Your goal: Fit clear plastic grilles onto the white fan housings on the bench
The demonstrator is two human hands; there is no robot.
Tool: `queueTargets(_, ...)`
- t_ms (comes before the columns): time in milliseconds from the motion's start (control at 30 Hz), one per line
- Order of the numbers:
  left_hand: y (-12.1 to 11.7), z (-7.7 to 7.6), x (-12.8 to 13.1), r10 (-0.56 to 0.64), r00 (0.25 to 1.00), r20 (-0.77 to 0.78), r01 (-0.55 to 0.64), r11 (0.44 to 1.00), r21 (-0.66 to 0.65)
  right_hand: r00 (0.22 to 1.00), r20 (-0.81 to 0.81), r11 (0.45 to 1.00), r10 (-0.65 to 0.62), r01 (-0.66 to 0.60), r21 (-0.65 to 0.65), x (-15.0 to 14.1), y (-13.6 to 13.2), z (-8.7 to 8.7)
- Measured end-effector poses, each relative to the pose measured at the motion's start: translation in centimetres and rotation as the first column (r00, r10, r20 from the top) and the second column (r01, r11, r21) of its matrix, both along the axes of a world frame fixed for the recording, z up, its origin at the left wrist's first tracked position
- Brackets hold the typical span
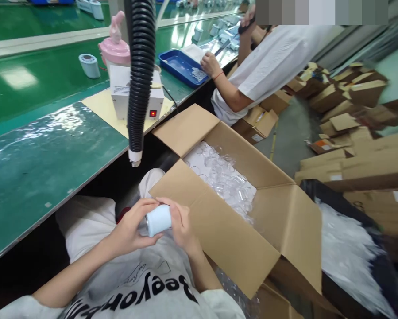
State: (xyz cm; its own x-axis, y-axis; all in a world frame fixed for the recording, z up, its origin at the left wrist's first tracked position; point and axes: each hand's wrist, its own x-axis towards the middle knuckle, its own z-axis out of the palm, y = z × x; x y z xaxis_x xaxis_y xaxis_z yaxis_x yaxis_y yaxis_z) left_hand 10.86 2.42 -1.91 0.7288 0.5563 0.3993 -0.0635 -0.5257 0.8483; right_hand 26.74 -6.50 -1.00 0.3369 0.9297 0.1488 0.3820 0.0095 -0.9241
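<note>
Between my two hands is a light blue cylindrical housing (159, 220), held tilted above my lap. My left hand (134, 225) grips its left end, fingers and thumb curled round it. At the other end, my right hand (181, 223) closes on it with the fingers bent over the top. A black corrugated hose (141, 66) with a white nozzle (135, 158) hangs just above my hands. Right of them stands an open cardboard box (218, 230) holding many clear plastic parts (223, 177).
On the green bench (52, 173) stand a white device (119, 98) with a lit red switch, a pink cup (115, 49) and another light blue housing (89, 66). A co-worker's hand (211, 65) is at a blue tray (172, 66). Cardboard boxes (368, 93) crowd the right side.
</note>
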Motion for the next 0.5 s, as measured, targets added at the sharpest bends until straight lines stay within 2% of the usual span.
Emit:
queueTargets(67,0.0,-0.1,-0.4,0.022,0.997,-0.071,-0.039,0.968,-0.249,0.994,0.055,0.985,-0.096,0.103,-0.137,3.2,-0.3,-0.7)
queueTargets(100,0.1,-0.2,-0.8,0.026,0.994,-0.110,-0.070,0.905,-0.419,0.979,0.121,0.962,-0.167,0.188,-0.195,5.5,-0.5,-0.9)
queueTargets(133,0.2,-0.3,-1.1,0.024,0.989,-0.145,-0.106,0.801,-0.589,0.951,0.196,0.933,-0.238,0.280,-0.226,8.2,-0.9,-1.1)
queueTargets(167,0.4,-0.5,-1.5,0.020,0.985,-0.173,-0.142,0.668,-0.731,0.925,0.249,0.907,-0.288,0.347,-0.238,11.2,-1.4,-1.3)
queueTargets(200,0.7,-0.8,-1.8,0.017,0.982,-0.191,-0.170,0.534,-0.828,0.899,0.298,0.881,-0.321,0.399,-0.254,14.2,-1.8,-1.4)
queueTargets(233,0.9,-1.0,-2.1,0.018,0.979,-0.203,-0.192,0.423,-0.886,0.879,0.345,0.856,-0.329,0.432,-0.284,17.1,-2.2,-1.6)
queueTargets(267,1.1,-1.2,-2.3,0.018,0.975,-0.220,-0.213,0.342,-0.915,0.872,0.381,0.835,-0.308,0.439,-0.331,19.6,-2.5,-1.8)
queueTargets(300,1.3,-1.4,-2.5,0.011,0.971,-0.240,-0.233,0.290,-0.928,0.873,0.408,0.815,-0.267,0.431,-0.388,21.8,-2.8,-2.1)
queueTargets(333,1.3,-1.5,-2.7,0.009,0.966,-0.260,-0.253,0.261,-0.932,0.879,0.426,0.794,-0.213,0.410,-0.449,23.6,-2.9,-2.6)
queueTargets(400,1.3,-1.5,-2.9,0.016,0.954,-0.298,-0.294,0.233,-0.927,0.896,0.433,0.747,-0.094,0.351,-0.565,25.9,-3.0,-3.8)
queueTargets(500,0.7,-1.5,-3.2,0.057,0.945,-0.323,-0.327,0.213,-0.921,0.910,0.412,0.674,0.040,0.279,-0.684,27.5,-2.4,-5.9)
